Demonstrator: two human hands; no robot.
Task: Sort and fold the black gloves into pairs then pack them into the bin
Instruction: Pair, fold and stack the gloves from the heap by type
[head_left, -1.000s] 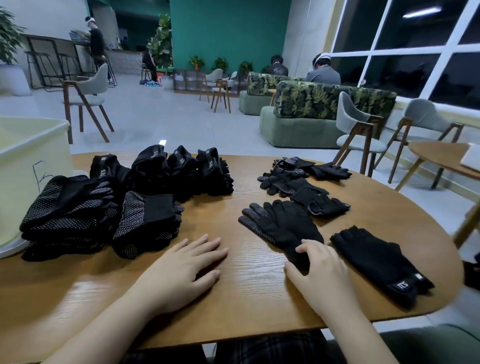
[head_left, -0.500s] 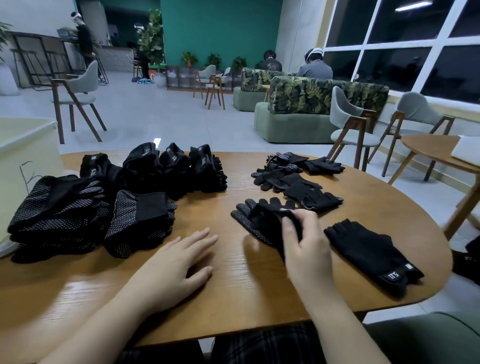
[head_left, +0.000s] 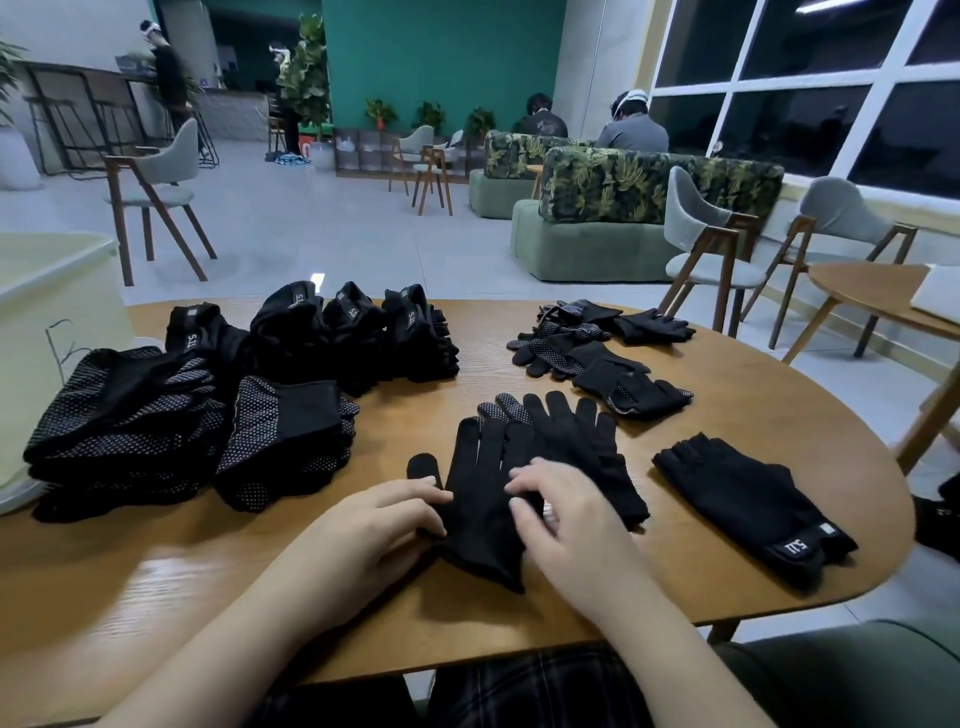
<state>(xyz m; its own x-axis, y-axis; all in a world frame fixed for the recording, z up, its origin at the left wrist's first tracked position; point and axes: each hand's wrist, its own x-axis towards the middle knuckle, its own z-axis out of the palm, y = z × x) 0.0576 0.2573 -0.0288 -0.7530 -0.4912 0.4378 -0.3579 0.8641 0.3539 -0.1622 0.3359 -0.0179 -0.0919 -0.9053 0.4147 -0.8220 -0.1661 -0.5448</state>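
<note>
A black full-finger glove (head_left: 480, 467) lies palm-down in front of me, partly over a second glove (head_left: 576, 441) whose dotted fingertips show behind it. My left hand (head_left: 374, 525) pinches the top glove's left edge near its thumb. My right hand (head_left: 566, 519) sits on the gloves with bent fingers picking at the fabric. A fingerless glove with a white label (head_left: 748, 499) lies to the right. Loose gloves (head_left: 587, 353) lie at the back right. Folded dotted stacks (head_left: 285, 436) and folded labelled pairs (head_left: 353, 332) stand at the left. The pale bin (head_left: 52, 291) is at the far left.
The wooden table (head_left: 156, 597) has a rounded edge on the right. Grey chairs (head_left: 696, 228) and a second table (head_left: 872, 291) stand beyond it. A leaf-print sofa and people are far back in the room.
My right hand lifted one glove and laid it flat towards me over the other. My left hand moved right from the bare table onto the glove's edge.
</note>
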